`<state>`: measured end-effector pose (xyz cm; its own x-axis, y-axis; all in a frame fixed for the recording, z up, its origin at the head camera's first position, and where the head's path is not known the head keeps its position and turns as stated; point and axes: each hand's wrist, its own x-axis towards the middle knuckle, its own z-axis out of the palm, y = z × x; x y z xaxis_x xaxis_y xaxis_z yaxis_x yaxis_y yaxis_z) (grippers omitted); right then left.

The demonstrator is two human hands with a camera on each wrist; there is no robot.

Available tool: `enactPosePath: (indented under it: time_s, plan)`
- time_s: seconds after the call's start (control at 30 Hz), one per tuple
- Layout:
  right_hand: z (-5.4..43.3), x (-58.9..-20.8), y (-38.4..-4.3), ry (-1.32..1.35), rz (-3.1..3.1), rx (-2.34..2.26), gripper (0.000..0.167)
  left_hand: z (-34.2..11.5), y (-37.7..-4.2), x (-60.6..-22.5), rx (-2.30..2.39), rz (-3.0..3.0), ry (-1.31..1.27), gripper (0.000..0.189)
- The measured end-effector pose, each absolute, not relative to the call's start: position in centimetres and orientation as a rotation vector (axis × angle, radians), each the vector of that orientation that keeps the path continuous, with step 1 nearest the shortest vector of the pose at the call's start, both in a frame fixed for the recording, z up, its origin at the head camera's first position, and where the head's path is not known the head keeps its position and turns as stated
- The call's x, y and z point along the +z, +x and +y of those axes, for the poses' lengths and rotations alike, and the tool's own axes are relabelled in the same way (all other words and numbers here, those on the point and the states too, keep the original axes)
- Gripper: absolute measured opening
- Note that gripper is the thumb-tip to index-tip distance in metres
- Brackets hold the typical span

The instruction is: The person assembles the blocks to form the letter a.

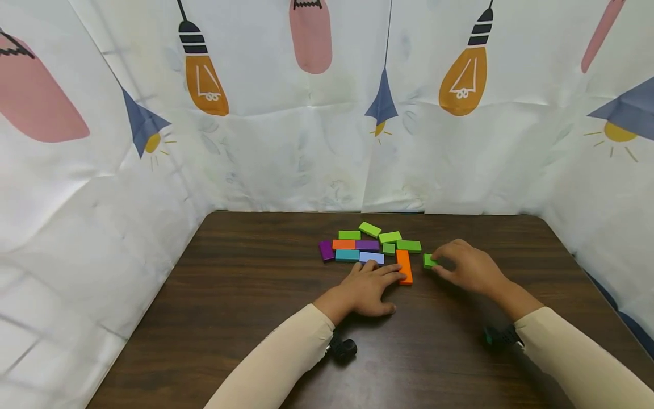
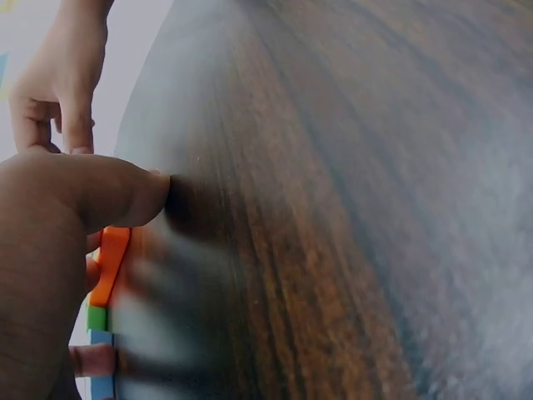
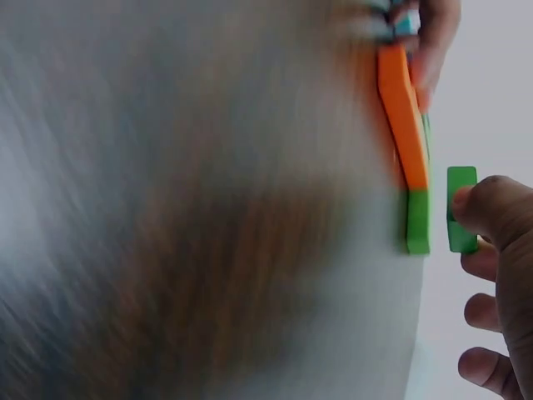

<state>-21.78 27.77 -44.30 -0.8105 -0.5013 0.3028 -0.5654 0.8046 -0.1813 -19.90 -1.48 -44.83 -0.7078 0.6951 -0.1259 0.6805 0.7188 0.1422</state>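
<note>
You've got most of the blocks lying flat in one cluster near the far side of the table [image 1: 245, 307]; the odd one out is the green block [image 1: 427, 261] in your right hand [image 1: 467, 268], pinched between thumb and fingers, just right of the group and apart from it. Can't tell if it's off the table. Left hand [image 1: 369, 291] is spread, fingertips on the long orange block [image 1: 404, 260], which runs toward you at the cluster's right side. One left finger also reaches the light-blue block [image 1: 371, 258]; can't tell how firmly. Done, by my read: the middle looks set, with the short orange block [image 1: 344, 244] and purple block [image 1: 367, 245] end to end, teal block [image 1: 347, 255] and light-blue in the row nearer you. Looser: the leftmost purple piece [image 1: 327, 251] sits slightly skewed, and the far lime piece [image 1: 370, 229] lies at an angle behind the rest. Left, as I judge it: that pinched green is the only block not in the group, so placing is nearly through; whether skewed ones need truing, the views don't settle.
</note>
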Motion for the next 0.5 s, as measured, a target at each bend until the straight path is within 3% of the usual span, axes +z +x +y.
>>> enactPosePath:
  time_s: [0.5]
  plan:
    - [24.8,-44.9,-18.9,1.058,-2.596,0.435,0.025,-1.1,-20.2,-45.0,0.179,2.744,1.038,0.081]
